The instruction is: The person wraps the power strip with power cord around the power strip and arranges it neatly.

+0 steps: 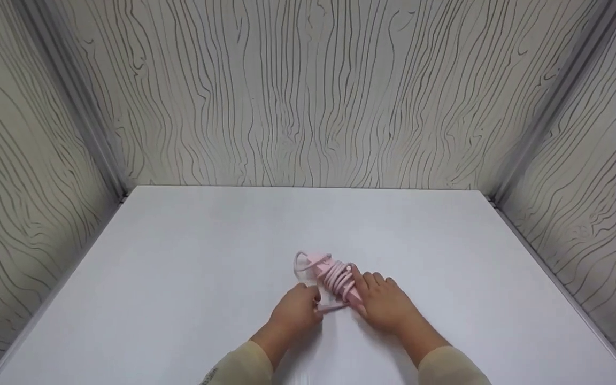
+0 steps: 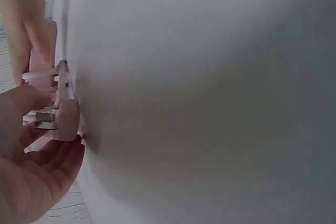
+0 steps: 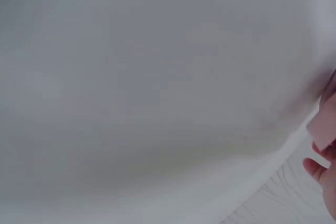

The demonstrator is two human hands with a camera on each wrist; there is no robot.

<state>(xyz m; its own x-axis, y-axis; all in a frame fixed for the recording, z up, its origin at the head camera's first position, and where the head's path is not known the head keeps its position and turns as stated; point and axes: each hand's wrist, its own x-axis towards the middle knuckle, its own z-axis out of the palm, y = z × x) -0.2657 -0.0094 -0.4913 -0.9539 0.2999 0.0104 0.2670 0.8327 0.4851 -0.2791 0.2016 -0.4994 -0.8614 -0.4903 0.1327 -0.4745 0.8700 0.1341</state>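
A pink power strip (image 1: pixel 355 297) lies slantwise on the white table, its pale pink cord (image 1: pixel 337 275) wound round the middle in several turns. One loop of cord sticks out at the strip's far left end. My right hand (image 1: pixel 385 302) grips the near right end of the strip. Just left of the strip, my left hand (image 1: pixel 296 310) pinches the plug; a stretch of cord runs from there to the strip. The left wrist view shows the pink plug (image 2: pixel 67 120) with flat metal prongs between thumb and fingers. In the right wrist view only a pink corner and some fingertips appear.
The white table (image 1: pixel 206 240) extends around both hands. Panels with a wood-grain line pattern (image 1: pixel 286 96) stand behind it and at both sides, with grey metal posts (image 1: pixel 548 107) at the corners.
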